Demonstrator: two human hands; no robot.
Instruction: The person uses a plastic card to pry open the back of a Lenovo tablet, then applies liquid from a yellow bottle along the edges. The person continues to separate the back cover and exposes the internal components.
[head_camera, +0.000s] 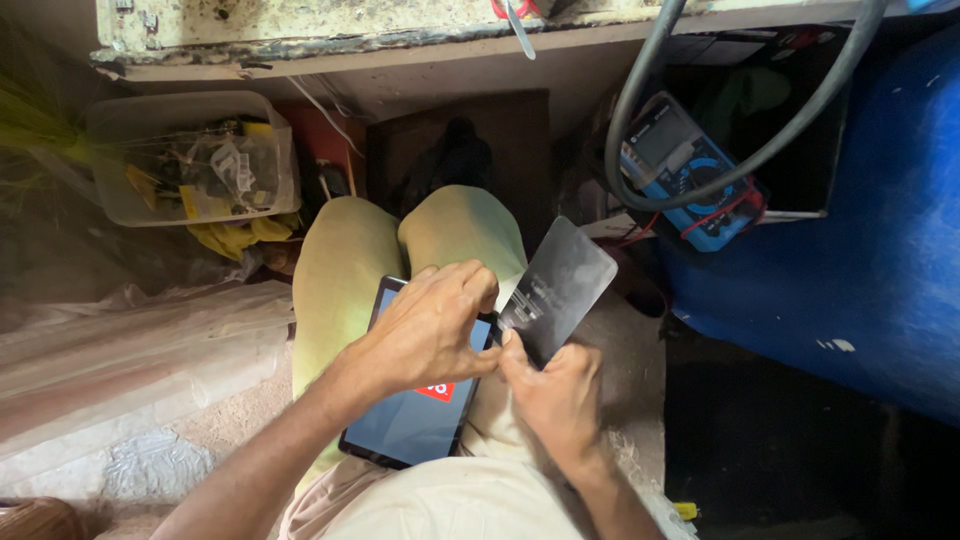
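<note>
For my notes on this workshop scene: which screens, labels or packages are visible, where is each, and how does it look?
Tablet: on the lap under the left hand, dark screen, red patch.
Dark panel: held by the right hand, pale label.
Meter: upper right, blue, grey screen.
Plastic box: upper left, clear, yellow bits.

Both forearms are bare from the lower edge of the view to the wrists; no sleeve, watch or bracelet shows on either. The left hand (430, 325) and the right hand (555, 395) are ungloved and carry no rings that can be made out. The person wears pale olive-green trousers (345, 260), smooth and plain over the knees. Near the lower edge lies a lighter, cream-coloured cloth (450, 505), possibly the hem of a shirt.
</note>
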